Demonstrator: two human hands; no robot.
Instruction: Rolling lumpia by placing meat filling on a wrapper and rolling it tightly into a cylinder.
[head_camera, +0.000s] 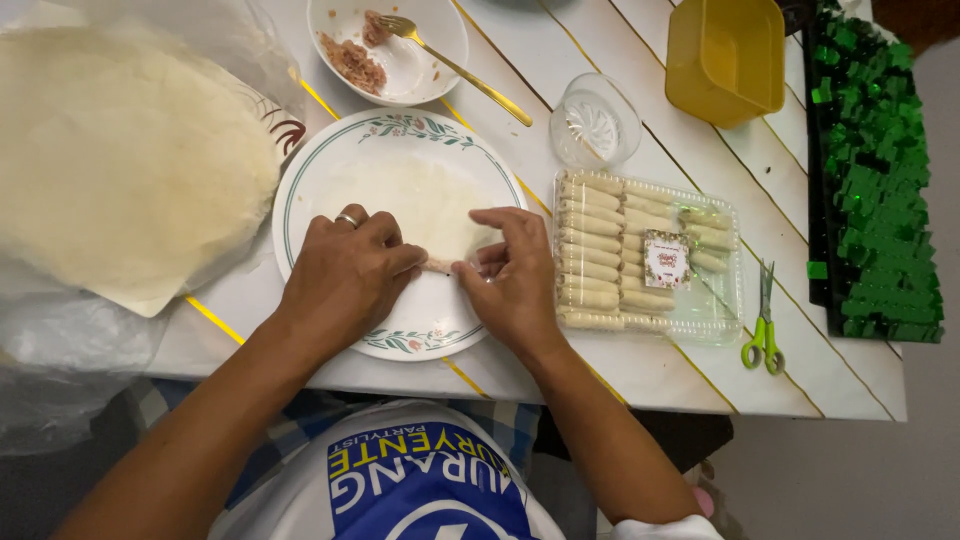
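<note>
Left hand (345, 275): I see a plain silver ring on one finger, nothing else worn.
Right hand (512, 280): bare, no ring or band that I can make out.
Forearms: both uncovered, no sleeves reaching them.
Shirt (420, 480): white, with a blue panel carrying white and yellow-green lettering, at the near edge.
Lap cloth (290, 430): blue and white checked fabric beneath the shirt.

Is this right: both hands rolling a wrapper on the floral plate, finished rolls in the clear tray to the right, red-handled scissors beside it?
Not quite. The head view shows the scissors have green handles, not red. The rest holds: left hand and right hand roll a wrapper on the floral plate, finished rolls in the clear tray.
</note>
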